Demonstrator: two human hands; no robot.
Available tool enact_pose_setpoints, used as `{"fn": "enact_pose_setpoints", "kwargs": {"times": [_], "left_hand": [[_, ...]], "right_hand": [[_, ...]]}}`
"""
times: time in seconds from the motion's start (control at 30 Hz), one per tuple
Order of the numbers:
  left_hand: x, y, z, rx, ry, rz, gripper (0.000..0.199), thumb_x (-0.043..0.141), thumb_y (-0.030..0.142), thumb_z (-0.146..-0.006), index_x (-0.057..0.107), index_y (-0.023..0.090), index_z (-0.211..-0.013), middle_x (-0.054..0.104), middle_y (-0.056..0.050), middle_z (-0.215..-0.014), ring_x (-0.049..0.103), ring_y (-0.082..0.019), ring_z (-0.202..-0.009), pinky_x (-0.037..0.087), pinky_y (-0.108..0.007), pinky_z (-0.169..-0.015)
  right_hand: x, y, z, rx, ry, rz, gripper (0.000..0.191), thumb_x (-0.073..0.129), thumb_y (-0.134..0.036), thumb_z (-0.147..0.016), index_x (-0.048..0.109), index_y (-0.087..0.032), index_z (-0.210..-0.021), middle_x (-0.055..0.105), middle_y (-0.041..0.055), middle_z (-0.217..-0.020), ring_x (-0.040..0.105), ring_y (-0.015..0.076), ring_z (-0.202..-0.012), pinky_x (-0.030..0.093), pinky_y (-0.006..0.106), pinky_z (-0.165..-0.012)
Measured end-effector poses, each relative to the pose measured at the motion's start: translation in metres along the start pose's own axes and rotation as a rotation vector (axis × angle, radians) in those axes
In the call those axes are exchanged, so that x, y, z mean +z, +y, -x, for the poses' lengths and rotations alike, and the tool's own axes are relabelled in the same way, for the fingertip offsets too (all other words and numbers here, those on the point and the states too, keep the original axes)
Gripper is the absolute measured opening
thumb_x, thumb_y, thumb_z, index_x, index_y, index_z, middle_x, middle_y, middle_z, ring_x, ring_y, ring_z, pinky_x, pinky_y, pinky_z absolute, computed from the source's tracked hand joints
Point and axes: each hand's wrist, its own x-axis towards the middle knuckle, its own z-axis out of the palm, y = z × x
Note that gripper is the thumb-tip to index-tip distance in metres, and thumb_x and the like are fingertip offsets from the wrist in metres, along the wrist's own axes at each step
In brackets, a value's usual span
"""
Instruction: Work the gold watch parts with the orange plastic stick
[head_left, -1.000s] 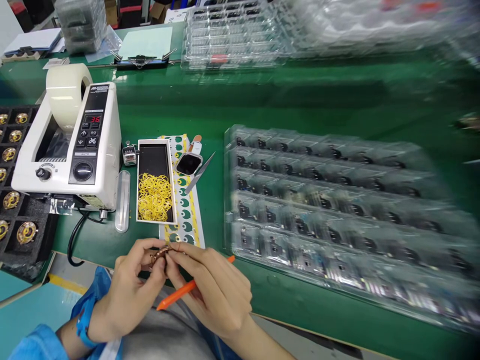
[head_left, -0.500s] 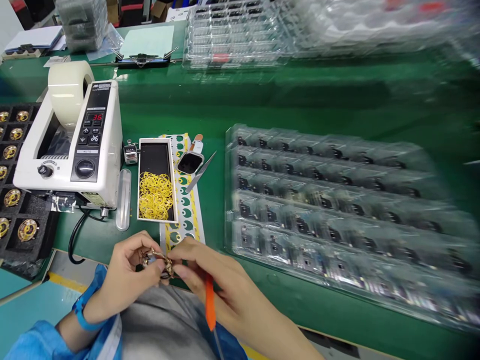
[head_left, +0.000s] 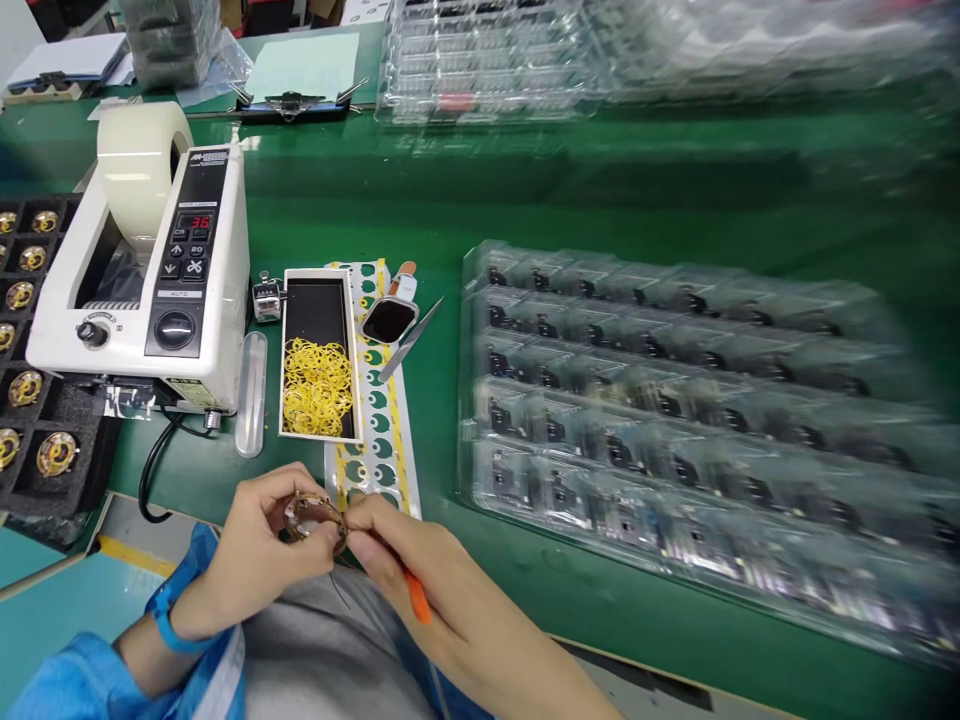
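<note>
My left hand (head_left: 259, 535) is closed, pinching a small round gold-coloured part (head_left: 301, 512) with an open ring shape between thumb and fingers. The part is held above my lap, near the bench's front edge. My right hand (head_left: 427, 570) has thumb and forefinger pressed together at the right rim of that part. An orange-handled tool (head_left: 418, 598) sticks out from under its palm; the working end is hidden by the fingers. Just beyond my hands lies a white sheet of yellow-edged stickers (head_left: 406, 470), beside a box (head_left: 357, 400) of yellow rings (head_left: 316, 390).
A tape dispenser (head_left: 225, 330) stands left, with a black foam tray (head_left: 90, 490) of round gold parts beyond it. A hand counter (head_left: 267, 297), smartwatch (head_left: 390, 320) and tweezers (head_left: 411, 340) lie around the box. Clear plastic trays (head_left: 480, 480) cover the right side.
The round part has turned slightly in my left hand. The orange handle has tilted and shows less below my right hand. The whole view has shifted a little.
</note>
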Motion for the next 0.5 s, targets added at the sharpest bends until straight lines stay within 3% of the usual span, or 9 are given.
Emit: {"fn": "enact_pose_setpoints", "kwargs": {"times": [0.13, 0.27, 0.4, 0.47, 0.5], "left_hand": [[-0.002, -0.003, 0.002, 0.191, 0.059, -0.072, 0.008, 0.067, 0.007, -0.073, 0.07, 0.013, -0.07, 0.057, 0.0, -0.068, 0.054, -0.009, -0.06, 0.044, -0.017, -0.053], [-0.005, -0.019, 0.004, 0.571, 0.213, -0.38, 0.024, 0.062, 0.004, -0.084, 0.077, 0.018, -0.096, 0.062, -0.003, -0.077, 0.058, -0.01, -0.064, 0.048, -0.018, -0.054], [-0.004, -0.038, 0.007, 0.964, 0.338, -0.735, 0.04, 0.054, 0.006, -0.091, 0.065, 0.02, -0.126, 0.064, -0.003, -0.076, 0.062, -0.015, -0.066, 0.054, -0.024, -0.056], [-0.005, -0.041, 0.01, 1.031, 0.391, -0.819, 0.041, 0.053, 0.007, -0.092, 0.062, 0.021, -0.13, 0.064, -0.003, -0.076, 0.063, -0.015, -0.066, 0.055, -0.025, -0.057], [-0.007, -0.04, 0.011, 1.002, 0.411, -0.819, 0.04, 0.054, 0.008, -0.091, 0.063, 0.022, -0.128, 0.065, -0.004, -0.079, 0.064, -0.015, -0.068, 0.055, -0.025, -0.058]], "right_hand": [[0.0, -0.001, -0.002, 0.128, 0.146, -0.183, 0.055, 0.031, -0.058, -0.101, 0.037, -0.021, -0.061, 0.034, -0.0043, -0.054, 0.03, 0.0107, -0.049, 0.027, 0.025, -0.047], [0.008, 0.0, -0.006, 0.243, 0.242, -0.392, 0.059, 0.049, -0.07, -0.09, 0.051, -0.019, -0.06, 0.039, -0.0024, -0.054, 0.035, 0.011, -0.051, 0.03, 0.024, -0.048], [0.032, 0.004, -0.007, 0.24, 0.275, -0.688, 0.05, 0.063, -0.064, -0.085, 0.053, -0.018, -0.066, 0.038, -0.0032, -0.06, 0.031, 0.0095, -0.054, 0.031, 0.02, -0.048], [0.041, 0.01, -0.003, 0.257, 0.247, -0.794, 0.045, 0.064, -0.058, -0.087, 0.055, -0.019, -0.069, 0.04, -0.0027, -0.061, 0.032, 0.0095, -0.054, 0.034, 0.019, -0.049], [0.042, 0.015, 0.0, 0.253, 0.234, -0.809, 0.042, 0.064, -0.056, -0.087, 0.058, -0.019, -0.07, 0.043, -0.0016, -0.063, 0.035, 0.01, -0.055, 0.037, 0.019, -0.05]]}}
